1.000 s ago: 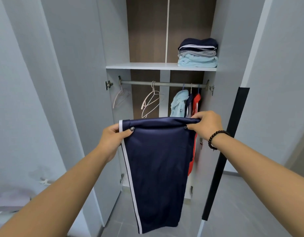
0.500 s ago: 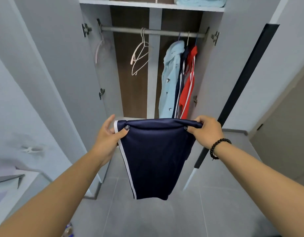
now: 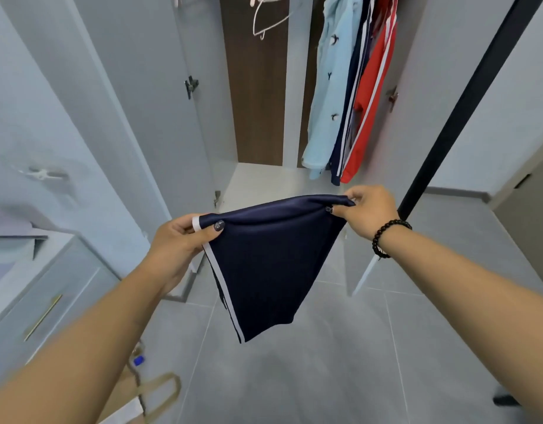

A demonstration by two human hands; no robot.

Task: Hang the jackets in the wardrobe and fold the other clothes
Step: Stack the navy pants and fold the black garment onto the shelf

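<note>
A navy garment with a white side stripe hangs folded in front of me, in the air above the floor. My left hand pinches its upper left corner at the white stripe. My right hand, with a black bead bracelet on the wrist, pinches the upper right corner. Behind it the open wardrobe holds a light blue jacket, a navy jacket and a red jacket hanging on the right side. An empty white hanger hangs to their left.
The left wardrobe door stands open beside me. A pale dresser with lilac cloth on top is at the left. A beige bag lies on the grey tile floor. A black-edged door stands at the right.
My view has tilted down from the shelf and rail toward the floor. The hanging part of the navy garment has become shorter, folded up. Both hands kept their hold on its top corners.
</note>
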